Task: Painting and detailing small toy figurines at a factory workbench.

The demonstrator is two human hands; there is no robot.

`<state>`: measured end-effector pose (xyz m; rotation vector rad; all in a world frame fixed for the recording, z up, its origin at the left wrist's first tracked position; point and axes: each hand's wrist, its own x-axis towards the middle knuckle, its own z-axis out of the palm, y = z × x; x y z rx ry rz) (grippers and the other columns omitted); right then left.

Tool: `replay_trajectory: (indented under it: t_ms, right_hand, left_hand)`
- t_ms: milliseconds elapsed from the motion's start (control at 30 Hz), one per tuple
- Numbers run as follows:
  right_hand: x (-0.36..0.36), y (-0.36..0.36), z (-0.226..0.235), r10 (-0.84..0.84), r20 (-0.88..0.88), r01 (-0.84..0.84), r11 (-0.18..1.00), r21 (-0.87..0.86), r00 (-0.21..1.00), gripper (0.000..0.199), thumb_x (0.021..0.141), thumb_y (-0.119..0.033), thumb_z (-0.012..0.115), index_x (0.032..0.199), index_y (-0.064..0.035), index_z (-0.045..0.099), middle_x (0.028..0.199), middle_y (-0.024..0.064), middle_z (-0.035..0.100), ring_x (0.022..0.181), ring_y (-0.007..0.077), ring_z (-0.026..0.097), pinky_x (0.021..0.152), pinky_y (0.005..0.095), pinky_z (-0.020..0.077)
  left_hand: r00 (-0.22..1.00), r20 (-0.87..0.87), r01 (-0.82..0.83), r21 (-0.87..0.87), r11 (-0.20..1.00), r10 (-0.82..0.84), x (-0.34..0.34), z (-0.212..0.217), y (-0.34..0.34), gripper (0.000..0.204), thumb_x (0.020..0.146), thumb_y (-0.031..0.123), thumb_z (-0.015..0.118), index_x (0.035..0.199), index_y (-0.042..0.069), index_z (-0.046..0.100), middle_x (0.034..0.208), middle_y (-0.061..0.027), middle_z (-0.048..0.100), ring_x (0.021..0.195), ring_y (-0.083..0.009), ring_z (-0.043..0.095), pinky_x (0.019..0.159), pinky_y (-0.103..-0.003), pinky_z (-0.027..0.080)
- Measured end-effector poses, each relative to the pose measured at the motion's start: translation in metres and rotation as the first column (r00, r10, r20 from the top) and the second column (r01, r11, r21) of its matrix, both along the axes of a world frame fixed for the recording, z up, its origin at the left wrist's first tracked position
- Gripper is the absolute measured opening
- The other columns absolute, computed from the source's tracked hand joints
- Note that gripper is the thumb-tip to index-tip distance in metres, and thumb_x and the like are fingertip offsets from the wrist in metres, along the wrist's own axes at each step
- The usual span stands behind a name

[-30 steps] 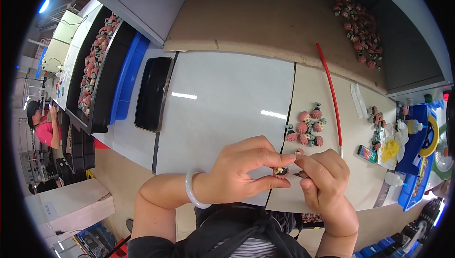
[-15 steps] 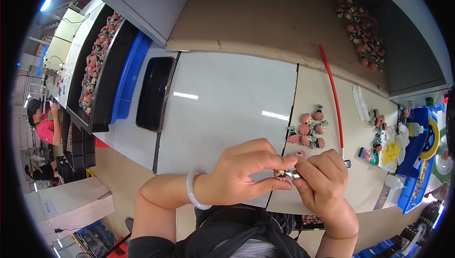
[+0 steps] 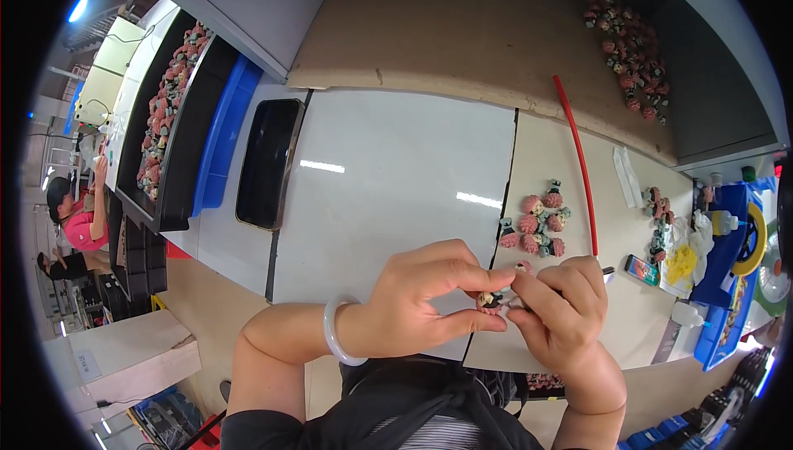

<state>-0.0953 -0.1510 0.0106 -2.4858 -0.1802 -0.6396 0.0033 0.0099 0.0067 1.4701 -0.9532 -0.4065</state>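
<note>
Between the thumb and forefinger of my left hand [image 3: 429, 291] is a small figurine [image 3: 489, 300] with a pink base or hair and dark and pale parts. My right hand [image 3: 557, 309] is closed around a slim metal-tipped tool [image 3: 510, 304], whose tip meets the figurine. My fingers hide most of the tool, so its exact kind cannot be made out. Just beyond the hands, several pink and grey-green figurines [image 3: 537, 223] lie in a loose cluster on the table. One more pink piece [image 3: 524, 268] shows right behind my fingertips.
A long red rod [image 3: 578, 161] lies beyond my right hand. A dark phone [image 3: 270, 165] rests at the left, beside a black tray [image 3: 178, 161] of figurines. More figurines [image 3: 632, 61] fill the far right shelf. Blue bins [image 3: 727, 285] and a bottle [image 3: 687, 314] stand at right.
The tool in my right hand has tilted, and its metal tip shows less. The figurine has turned slightly in my left fingers. At far left, a person in pink has raised an arm.
</note>
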Motion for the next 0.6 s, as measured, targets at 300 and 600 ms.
replay_trajectory:
  t_ms: [300,600]
  right_hand:
    - [-0.0030,-0.0002,-0.0062,0.078,-0.153,-0.045,0.977,0.208,0.985,0.019,0.079,-0.021,0.059,0.072,-0.0045,0.053,0.057,0.0048,0.052,0.046,0.0220,0.051,0.041,0.0307,0.0398]
    - [-0.0022,0.0008,-0.0055,0.071,-0.211,-0.032,0.982,0.184,0.975,0.017,0.078,-0.019,0.059,0.072,-0.0050,0.052,0.057,0.0051,0.052,0.046,0.0225,0.052,0.042,0.0311,0.0404]
  left_hand:
    - [0.999,-0.027,0.038,0.028,0.999,-0.037,-0.0003,0.0015,0.0000,0.045,0.057,0.008,0.079,0.099,0.003,0.063,0.070,-0.0044,0.055,0.062,-0.0122,0.052,0.054,-0.022,0.042]
    - [0.998,-0.049,0.049,0.027,0.998,-0.048,-0.0012,0.0005,0.0000,0.045,0.058,0.008,0.079,0.100,0.003,0.063,0.070,-0.0041,0.054,0.061,-0.0121,0.051,0.054,-0.022,0.041]
